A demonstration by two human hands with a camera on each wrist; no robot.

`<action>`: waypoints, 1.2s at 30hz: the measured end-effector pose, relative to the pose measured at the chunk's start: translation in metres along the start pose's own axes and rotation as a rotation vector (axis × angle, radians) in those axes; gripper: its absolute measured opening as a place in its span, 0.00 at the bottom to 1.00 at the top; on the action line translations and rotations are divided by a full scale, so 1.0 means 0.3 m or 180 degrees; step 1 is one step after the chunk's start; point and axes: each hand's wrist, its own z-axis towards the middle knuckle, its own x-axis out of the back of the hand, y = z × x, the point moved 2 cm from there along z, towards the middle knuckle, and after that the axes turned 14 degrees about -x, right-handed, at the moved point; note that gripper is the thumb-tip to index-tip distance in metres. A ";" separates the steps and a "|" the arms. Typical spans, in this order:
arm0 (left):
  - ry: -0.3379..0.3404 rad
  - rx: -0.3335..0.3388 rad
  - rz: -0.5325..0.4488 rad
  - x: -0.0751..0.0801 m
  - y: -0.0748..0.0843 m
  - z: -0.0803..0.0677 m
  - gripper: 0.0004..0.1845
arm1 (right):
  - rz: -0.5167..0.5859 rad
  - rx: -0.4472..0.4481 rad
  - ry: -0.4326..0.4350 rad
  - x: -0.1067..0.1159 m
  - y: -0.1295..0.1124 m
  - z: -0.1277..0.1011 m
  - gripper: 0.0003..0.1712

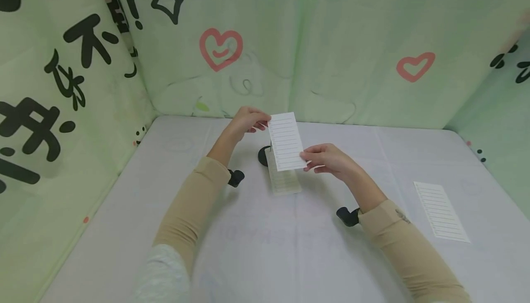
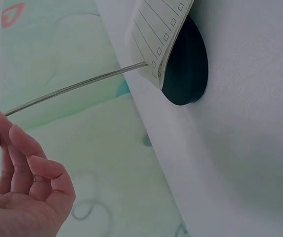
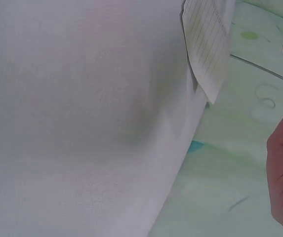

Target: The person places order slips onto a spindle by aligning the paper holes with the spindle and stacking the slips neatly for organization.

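A white lined paper sheet [image 1: 285, 140] is held up between both hands above a paper spike. My left hand [image 1: 250, 119] pinches its upper left corner; my right hand [image 1: 329, 159] pinches its lower right edge. The spike's thin metal rod [image 2: 77, 88] rises from a round black base [image 2: 193, 69], its upper end close to the left fingertips in the left wrist view. Whether the rod pierces the held sheet cannot be told. Lower down, lined sheets [image 3: 205, 44] with small checkboxes are skewered on the rod and bend over the base.
Another lined sheet [image 1: 440, 211] lies flat on the white-covered table [image 1: 256, 257] at the right. Green printed curtains [image 1: 331, 27] enclose the table's back and sides. Dark wrist-camera mounts [image 1: 236, 178] stick out beneath both sleeves.
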 end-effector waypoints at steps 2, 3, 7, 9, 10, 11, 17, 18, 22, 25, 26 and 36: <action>0.0027 0.0020 -0.0011 -0.002 -0.006 0.003 0.13 | -0.0021 0.0023 -0.0013 0.001 0.000 0.002 0.28; 0.0039 0.0026 -0.0018 -0.004 -0.009 0.005 0.13 | -0.0011 0.0009 -0.0007 0.002 0.002 0.005 0.28; 0.0068 0.0044 -0.0031 -0.010 -0.022 0.011 0.13 | -0.0004 -0.0094 0.0051 -0.001 0.000 0.008 0.26; 0.0077 0.0047 -0.0042 -0.013 -0.027 0.014 0.12 | -0.0001 -0.0128 0.0063 -0.001 0.002 0.014 0.25; 0.0084 0.0051 -0.0046 -0.014 -0.028 0.014 0.12 | -0.0005 -0.0129 0.0062 -0.002 0.001 0.014 0.25; 0.0086 0.0051 -0.0058 -0.014 -0.028 0.014 0.12 | -0.0005 -0.0125 0.0062 -0.002 0.002 0.016 0.25; 0.0094 0.0088 -0.0187 -0.018 -0.027 0.010 0.12 | 0.0000 -0.0126 0.0078 0.000 0.009 0.030 0.25; 0.0090 0.0089 -0.0206 -0.018 -0.028 0.010 0.13 | 0.0001 -0.0125 0.0075 -0.001 0.009 0.031 0.25; 0.0072 0.0064 -0.0240 -0.019 -0.032 0.010 0.13 | 0.0013 -0.0125 0.0062 -0.002 0.011 0.034 0.25; 0.0073 0.0060 -0.0261 -0.021 -0.035 0.010 0.13 | 0.0011 -0.0124 0.0055 -0.002 0.013 0.038 0.24; 0.0076 0.0062 -0.0268 -0.021 -0.035 0.010 0.13 | 0.0007 -0.0127 0.0055 -0.002 0.014 0.039 0.25; 0.0116 0.0128 -0.0542 -0.030 -0.050 0.012 0.12 | 0.0016 -0.0226 0.0105 -0.008 0.020 0.055 0.25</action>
